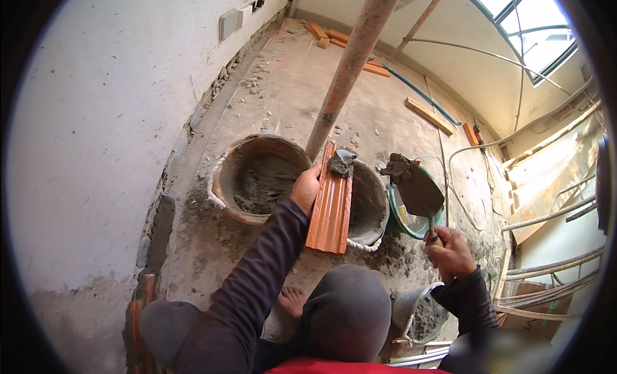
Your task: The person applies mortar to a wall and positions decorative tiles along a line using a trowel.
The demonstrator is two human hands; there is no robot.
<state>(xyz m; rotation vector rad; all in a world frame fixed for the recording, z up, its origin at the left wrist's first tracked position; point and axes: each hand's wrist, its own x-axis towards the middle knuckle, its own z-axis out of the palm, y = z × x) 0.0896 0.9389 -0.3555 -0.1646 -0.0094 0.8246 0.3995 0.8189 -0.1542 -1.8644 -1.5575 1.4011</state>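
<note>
My left hand (306,190) grips the left edge of a long orange-brown grooved tile (330,213). A lump of grey mortar (340,165) sits on the tile's far end. In my right hand (452,253) is the handle of a pointed trowel (419,191), with wet mortar clinging along its far left part. The trowel is apart from the tile, over a green-rimmed bucket (414,233). Below the tile stands a round tub (379,223), partly hidden by it. Left of that, another tub (222,191) has mortar in its bottom.
A metal pole (350,68) rises just beyond the tubs. Another bucket of mortar (402,310) stands near my right forearm. Orange pieces (318,32) and a wooden batten (429,115) lie farther off. A white wall (109,136) bounds the left; poles (546,213) fill the right.
</note>
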